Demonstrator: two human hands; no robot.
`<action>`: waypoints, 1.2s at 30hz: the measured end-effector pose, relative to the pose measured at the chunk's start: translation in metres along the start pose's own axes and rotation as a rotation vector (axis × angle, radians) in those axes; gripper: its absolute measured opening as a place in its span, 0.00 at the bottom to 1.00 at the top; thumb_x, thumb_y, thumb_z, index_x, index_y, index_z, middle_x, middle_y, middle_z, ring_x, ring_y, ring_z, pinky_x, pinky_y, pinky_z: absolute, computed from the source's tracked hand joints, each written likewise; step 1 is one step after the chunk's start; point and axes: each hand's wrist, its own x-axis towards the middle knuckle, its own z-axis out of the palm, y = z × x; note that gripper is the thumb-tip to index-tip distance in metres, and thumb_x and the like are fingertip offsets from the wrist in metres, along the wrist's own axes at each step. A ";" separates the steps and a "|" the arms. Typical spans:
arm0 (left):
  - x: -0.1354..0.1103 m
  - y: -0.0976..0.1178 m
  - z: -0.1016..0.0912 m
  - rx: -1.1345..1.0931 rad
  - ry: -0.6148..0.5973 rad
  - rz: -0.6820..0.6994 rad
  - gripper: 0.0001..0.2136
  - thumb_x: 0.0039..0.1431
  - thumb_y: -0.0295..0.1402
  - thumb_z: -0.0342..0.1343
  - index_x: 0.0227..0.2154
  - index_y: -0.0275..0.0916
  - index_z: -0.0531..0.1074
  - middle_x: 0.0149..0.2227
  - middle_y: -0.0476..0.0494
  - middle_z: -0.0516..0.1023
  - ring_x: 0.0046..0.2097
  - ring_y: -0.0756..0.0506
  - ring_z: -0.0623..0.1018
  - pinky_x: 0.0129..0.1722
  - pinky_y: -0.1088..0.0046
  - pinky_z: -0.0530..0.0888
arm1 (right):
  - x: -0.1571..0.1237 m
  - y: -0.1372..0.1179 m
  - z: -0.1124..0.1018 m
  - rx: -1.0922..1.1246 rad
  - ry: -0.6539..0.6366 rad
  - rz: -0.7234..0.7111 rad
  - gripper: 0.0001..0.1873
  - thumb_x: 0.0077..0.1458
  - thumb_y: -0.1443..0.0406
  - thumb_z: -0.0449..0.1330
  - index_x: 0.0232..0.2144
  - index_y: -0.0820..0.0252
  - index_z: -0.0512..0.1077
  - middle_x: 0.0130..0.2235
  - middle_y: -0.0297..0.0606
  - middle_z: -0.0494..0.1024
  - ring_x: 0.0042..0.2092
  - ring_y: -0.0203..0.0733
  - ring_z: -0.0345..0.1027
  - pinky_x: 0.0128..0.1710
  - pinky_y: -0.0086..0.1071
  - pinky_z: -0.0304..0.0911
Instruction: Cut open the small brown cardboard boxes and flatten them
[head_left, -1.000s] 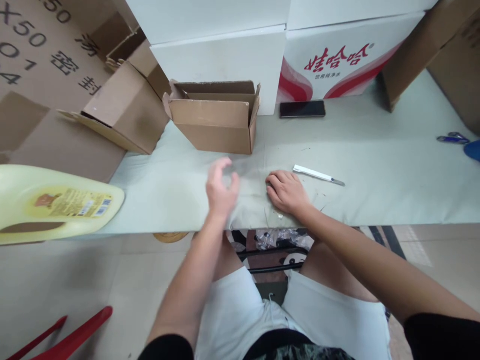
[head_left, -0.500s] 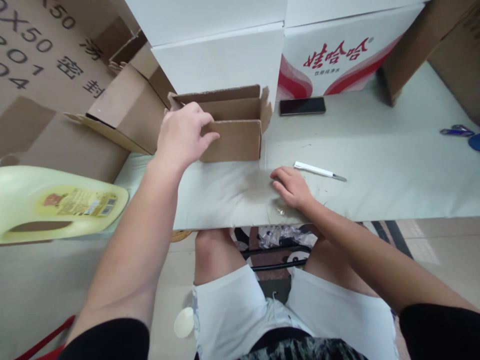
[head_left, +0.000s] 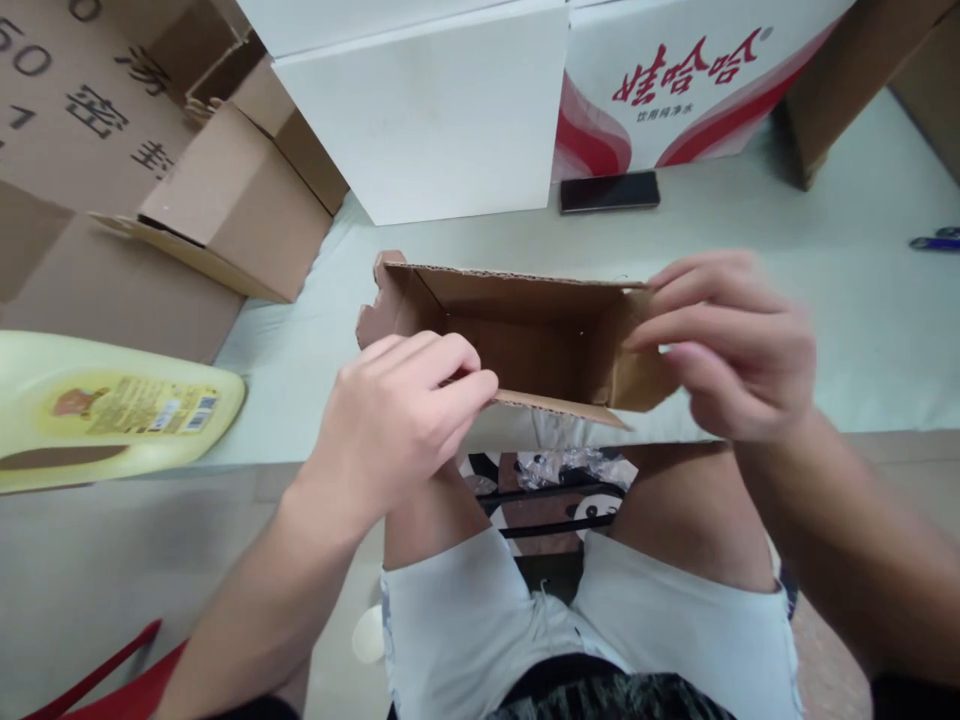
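A small open-topped cardboard box (head_left: 525,297) sits near the table's front edge, its bare brown inside facing up. My left hand (head_left: 397,415) is closed on the near rim, thumb and fingers pinching the cardboard. On the box's right end, my right hand (head_left: 742,350) grips the short end flap between thumb and fingers; it is slightly blurred. A torn-edged flap (head_left: 381,300) stands up at the left end. The white-handled knife seen earlier is hidden from view now.
White cartons (head_left: 427,130) stand along the back, with a black phone (head_left: 609,192) before them. Brown boxes (head_left: 247,200) and a yellow jug (head_left: 120,410) are at the left. Blue pens (head_left: 937,243) lie at the far right.
The box has come from the back of the table to the front edge and is tilted open toward me. My right hand has risen from the tabletop to its right end.
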 end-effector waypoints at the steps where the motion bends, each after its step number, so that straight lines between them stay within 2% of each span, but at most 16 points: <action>1: 0.001 0.003 0.000 -0.007 0.002 0.003 0.11 0.64 0.23 0.52 0.29 0.42 0.76 0.31 0.52 0.78 0.30 0.49 0.72 0.28 0.70 0.63 | 0.007 -0.006 -0.004 -0.059 -0.100 -0.044 0.16 0.64 0.55 0.55 0.29 0.50 0.78 0.30 0.34 0.77 0.40 0.41 0.71 0.50 0.47 0.66; 3: 0.001 0.008 0.001 -0.036 0.018 0.010 0.12 0.63 0.23 0.52 0.29 0.43 0.75 0.30 0.52 0.78 0.30 0.49 0.72 0.27 0.69 0.64 | 0.016 -0.010 -0.008 -0.145 -0.216 -0.056 0.13 0.64 0.55 0.56 0.37 0.46 0.81 0.31 0.33 0.80 0.41 0.43 0.72 0.51 0.52 0.65; 5: -0.001 0.010 0.003 -0.083 0.047 0.012 0.11 0.63 0.24 0.53 0.29 0.43 0.75 0.30 0.51 0.78 0.33 0.47 0.75 0.33 0.67 0.69 | 0.020 -0.006 -0.007 -0.172 -0.253 0.024 0.17 0.65 0.51 0.55 0.47 0.44 0.80 0.40 0.33 0.83 0.50 0.50 0.73 0.55 0.58 0.63; 7: -0.006 0.011 0.006 -0.091 0.077 -0.038 0.07 0.62 0.27 0.57 0.29 0.43 0.76 0.36 0.47 0.79 0.43 0.40 0.79 0.48 0.54 0.74 | 0.020 0.003 -0.004 -0.126 -0.267 0.061 0.21 0.67 0.49 0.52 0.52 0.46 0.77 0.51 0.34 0.81 0.57 0.55 0.71 0.58 0.60 0.62; 9: -0.014 0.009 0.007 -0.083 0.127 -0.155 0.03 0.59 0.30 0.62 0.31 0.44 0.78 0.48 0.41 0.78 0.56 0.30 0.76 0.59 0.37 0.68 | 0.020 0.011 -0.001 -0.064 -0.296 0.079 0.23 0.69 0.50 0.49 0.55 0.51 0.76 0.57 0.37 0.78 0.59 0.55 0.70 0.59 0.58 0.64; 10: -0.019 0.007 0.008 -0.099 0.145 -0.236 0.02 0.58 0.31 0.63 0.32 0.45 0.79 0.55 0.39 0.74 0.62 0.26 0.71 0.61 0.34 0.66 | 0.019 0.013 0.000 -0.042 -0.304 0.088 0.24 0.70 0.50 0.48 0.55 0.54 0.75 0.56 0.39 0.78 0.58 0.54 0.71 0.58 0.56 0.65; 12: -0.028 0.003 0.010 -0.213 0.158 -0.373 0.03 0.56 0.32 0.64 0.34 0.46 0.80 0.63 0.39 0.65 0.67 0.25 0.67 0.62 0.39 0.72 | 0.019 0.013 0.004 -0.027 -0.302 0.106 0.26 0.71 0.51 0.47 0.56 0.57 0.74 0.53 0.41 0.79 0.54 0.51 0.73 0.55 0.51 0.68; 13: -0.032 0.000 0.011 -0.294 0.151 -0.413 0.04 0.57 0.32 0.64 0.35 0.47 0.81 0.63 0.40 0.65 0.65 0.27 0.69 0.60 0.44 0.76 | 0.020 0.011 0.006 -0.027 -0.295 0.113 0.26 0.72 0.50 0.46 0.57 0.58 0.74 0.51 0.41 0.79 0.53 0.50 0.74 0.54 0.50 0.69; 17: -0.036 -0.007 0.011 -0.506 0.089 -0.436 0.04 0.60 0.33 0.61 0.35 0.45 0.82 0.54 0.45 0.78 0.50 0.40 0.83 0.53 0.57 0.83 | 0.024 0.006 0.022 -0.019 -0.293 0.113 0.26 0.72 0.50 0.46 0.59 0.55 0.72 0.53 0.40 0.78 0.55 0.50 0.72 0.57 0.50 0.67; 21: -0.031 -0.015 0.011 -0.624 0.041 -0.489 0.04 0.61 0.35 0.62 0.35 0.43 0.81 0.46 0.46 0.84 0.46 0.43 0.84 0.49 0.65 0.83 | 0.021 0.014 0.044 0.032 -0.333 0.088 0.26 0.73 0.52 0.42 0.61 0.55 0.69 0.54 0.40 0.78 0.61 0.51 0.67 0.69 0.58 0.52; 23: -0.030 -0.019 0.020 -0.698 0.079 -0.575 0.09 0.60 0.39 0.64 0.41 0.43 0.79 0.45 0.45 0.83 0.45 0.42 0.84 0.46 0.65 0.83 | 0.014 0.022 0.052 0.087 -0.324 0.120 0.23 0.72 0.54 0.44 0.59 0.54 0.69 0.54 0.41 0.76 0.63 0.52 0.64 0.70 0.58 0.52; 25: -0.029 -0.025 0.036 -0.702 0.196 -0.662 0.17 0.58 0.43 0.66 0.48 0.43 0.76 0.46 0.44 0.81 0.45 0.41 0.83 0.46 0.63 0.83 | 0.004 0.029 0.059 0.156 -0.251 0.185 0.18 0.69 0.56 0.48 0.55 0.53 0.68 0.53 0.42 0.74 0.60 0.51 0.67 0.63 0.54 0.63; 28: -0.029 -0.031 0.067 -0.560 0.365 -0.682 0.26 0.56 0.48 0.66 0.54 0.45 0.71 0.56 0.39 0.74 0.60 0.37 0.76 0.60 0.57 0.76 | -0.012 0.035 0.065 0.115 0.019 0.245 0.14 0.67 0.59 0.49 0.53 0.52 0.64 0.48 0.42 0.71 0.50 0.47 0.72 0.51 0.48 0.72; 31: -0.030 -0.034 0.092 -0.541 0.392 -0.657 0.31 0.60 0.53 0.61 0.62 0.47 0.64 0.66 0.36 0.65 0.70 0.35 0.65 0.68 0.52 0.68 | -0.021 0.031 0.067 0.064 0.241 0.227 0.17 0.68 0.58 0.48 0.57 0.49 0.58 0.52 0.43 0.66 0.52 0.46 0.74 0.52 0.47 0.73; 33: -0.029 -0.034 0.100 -0.570 0.394 -0.628 0.32 0.63 0.53 0.58 0.65 0.47 0.60 0.69 0.37 0.62 0.72 0.35 0.62 0.71 0.51 0.64 | -0.022 0.026 0.063 0.133 0.237 0.202 0.18 0.70 0.56 0.44 0.58 0.49 0.59 0.54 0.43 0.68 0.54 0.46 0.74 0.55 0.48 0.73; 36: -0.028 -0.032 0.101 -0.562 0.399 -0.604 0.27 0.65 0.50 0.56 0.64 0.47 0.66 0.69 0.39 0.65 0.72 0.36 0.64 0.72 0.51 0.62 | -0.020 0.018 0.057 0.141 0.069 0.128 0.18 0.70 0.54 0.44 0.47 0.52 0.70 0.47 0.42 0.77 0.53 0.49 0.75 0.64 0.55 0.66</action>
